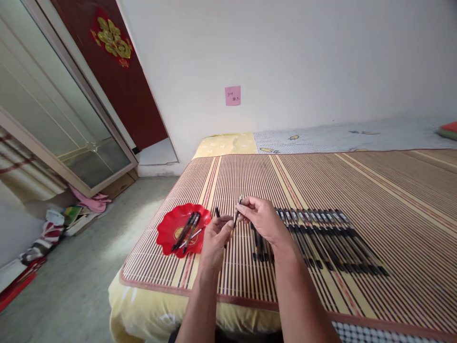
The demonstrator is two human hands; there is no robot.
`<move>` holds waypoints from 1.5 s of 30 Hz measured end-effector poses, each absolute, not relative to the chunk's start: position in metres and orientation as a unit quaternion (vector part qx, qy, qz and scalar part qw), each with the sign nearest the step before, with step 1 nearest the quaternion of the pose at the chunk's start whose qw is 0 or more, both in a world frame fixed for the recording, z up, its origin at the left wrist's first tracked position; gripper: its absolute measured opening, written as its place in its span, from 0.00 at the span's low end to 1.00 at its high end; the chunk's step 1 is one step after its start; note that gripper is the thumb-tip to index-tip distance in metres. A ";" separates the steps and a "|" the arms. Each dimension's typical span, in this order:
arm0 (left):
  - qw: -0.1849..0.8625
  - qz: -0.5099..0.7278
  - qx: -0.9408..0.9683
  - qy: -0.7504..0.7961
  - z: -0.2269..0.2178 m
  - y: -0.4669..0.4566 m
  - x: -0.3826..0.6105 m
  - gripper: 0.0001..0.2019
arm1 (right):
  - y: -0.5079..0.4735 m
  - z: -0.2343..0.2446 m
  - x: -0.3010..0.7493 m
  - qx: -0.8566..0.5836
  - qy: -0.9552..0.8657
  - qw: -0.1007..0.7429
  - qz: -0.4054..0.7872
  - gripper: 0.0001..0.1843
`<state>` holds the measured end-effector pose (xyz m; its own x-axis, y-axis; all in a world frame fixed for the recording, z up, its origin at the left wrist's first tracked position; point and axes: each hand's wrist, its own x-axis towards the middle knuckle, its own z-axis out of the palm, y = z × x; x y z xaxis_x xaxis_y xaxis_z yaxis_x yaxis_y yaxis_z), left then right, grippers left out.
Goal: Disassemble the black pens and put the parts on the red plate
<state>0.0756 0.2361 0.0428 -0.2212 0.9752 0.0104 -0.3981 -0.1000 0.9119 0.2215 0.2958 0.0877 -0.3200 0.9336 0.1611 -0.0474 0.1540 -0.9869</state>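
My right hand (262, 216) is closed, thumb and fingers pinching a slim dark pen (237, 214) with a pale tip pointing up. My left hand (217, 238) is also closed, its thumb and fingertips at the lower end of that same pen. A second black pen-like piece (217, 211) sticks up behind the left fingers; most of it is hidden. Beside the left hand, a red scalloped plate (164, 224) holds several black pens (185, 231) and a thin white stick (196, 233). To the right of my right hand lies a row of black capped pens (332, 238), partly covered by my forearm.
A striped bamboo mat (392, 205) covers the bed, with yellow cloth (143, 305) hanging at its front edge. A pink note (233, 95) is stuck on the white wall. On the floor at left lie books and cloths (74, 216) near a glass-panelled door (71, 95).
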 end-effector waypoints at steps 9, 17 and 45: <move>0.538 0.634 0.351 0.429 0.046 0.233 0.075 0.24 | 0.292 0.095 0.222 -0.345 -0.593 0.469 0.556 0.21; 0.519 0.623 0.384 0.441 0.048 0.230 0.077 0.19 | 0.293 0.096 0.228 -0.347 -0.609 0.486 0.522 0.19; 0.449 0.545 0.539 0.459 0.067 0.219 0.077 0.23 | 0.279 0.121 0.240 -0.361 -0.560 0.640 0.383 0.13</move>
<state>0.0772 0.2194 0.0673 -0.0161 0.9844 0.1753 0.0047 -0.1753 0.9845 0.2399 0.2793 0.1205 0.0801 0.8943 0.4402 -0.0855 0.4462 -0.8908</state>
